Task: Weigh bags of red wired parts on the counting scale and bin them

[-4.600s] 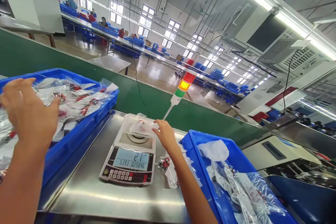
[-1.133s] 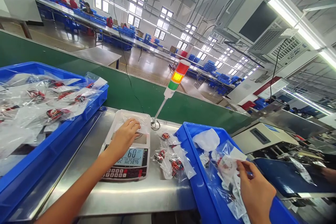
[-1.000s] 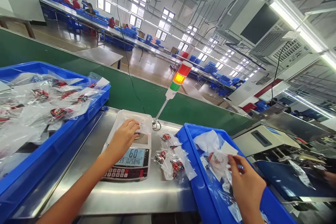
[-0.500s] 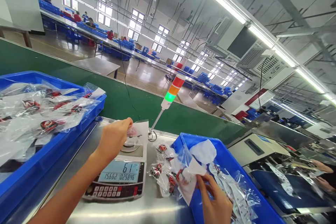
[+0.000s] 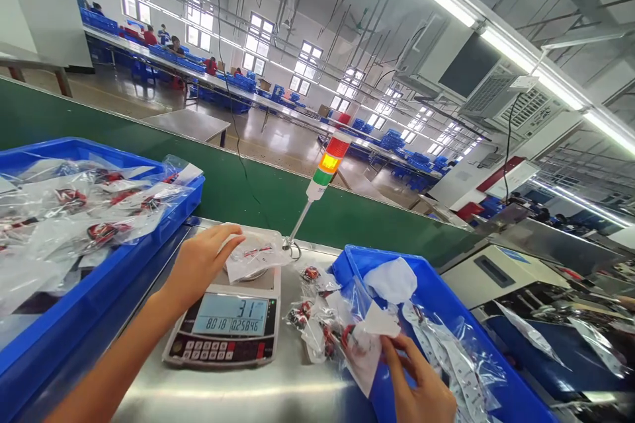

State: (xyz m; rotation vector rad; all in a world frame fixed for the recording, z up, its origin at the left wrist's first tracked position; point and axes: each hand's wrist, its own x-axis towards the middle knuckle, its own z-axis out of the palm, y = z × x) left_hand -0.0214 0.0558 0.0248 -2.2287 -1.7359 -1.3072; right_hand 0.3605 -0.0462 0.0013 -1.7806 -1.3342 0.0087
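Note:
My left hand point(image 5: 199, 266) hovers over a digital weighing scale point(image 5: 223, 324), its fingers spread just beside a clear plastic bag point(image 5: 253, 254) lying on the round pan. The display reads 31. My right hand point(image 5: 417, 380) pinches a second clear bag point(image 5: 364, 353) with a white paper insert, low over the right blue crate. Between my hands, several small bagged parts with red and black pieces point(image 5: 310, 310) lie on the steel table.
A blue crate point(image 5: 99, 149) piled with bagged parts stands left of the scale. Another blue crate point(image 5: 446, 304) holds bags at the right. A stack light point(image 5: 327, 162) rises behind the scale, before a green panel point(image 5: 149, 139). Other workers sit at distant benches.
My left hand has come down and the bag now lies on the pan. The scale reading has dropped from 61 to 31. The stack light's amber section is lit again.

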